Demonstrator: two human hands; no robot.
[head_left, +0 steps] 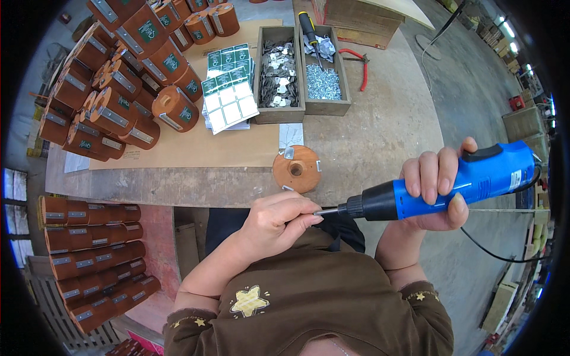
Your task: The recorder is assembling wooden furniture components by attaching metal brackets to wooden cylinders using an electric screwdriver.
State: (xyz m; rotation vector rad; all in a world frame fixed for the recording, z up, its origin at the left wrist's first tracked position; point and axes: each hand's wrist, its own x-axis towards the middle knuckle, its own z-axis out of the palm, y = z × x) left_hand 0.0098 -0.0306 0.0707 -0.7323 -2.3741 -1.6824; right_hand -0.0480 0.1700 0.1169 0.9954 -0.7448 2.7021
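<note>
My right hand (436, 184) grips a blue and black electric screwdriver (475, 178), held level with its bit toward the left. At the end of the bit (330, 211), the thumb and fingers of my left hand (279, 219) are pinched together; whatever small thing may be between them is hidden. Just beyond my left hand, a round wooden piece (307, 165) with a centre hole sits at the bench's near edge. A small metal plate (289, 153) lies at its far rim, and a metal strip shows at its near side.
Wooden boxes of metal plates (279, 77) and screws (323, 83) stand on the bench (392, 113), beside red-handled pliers (363, 71). Label sheets (228, 98) lie left of them. Wooden cylinders (119, 113) are piled at far left; more cylinder rows (98, 249) stand below. A cord (499, 258) trails rightward.
</note>
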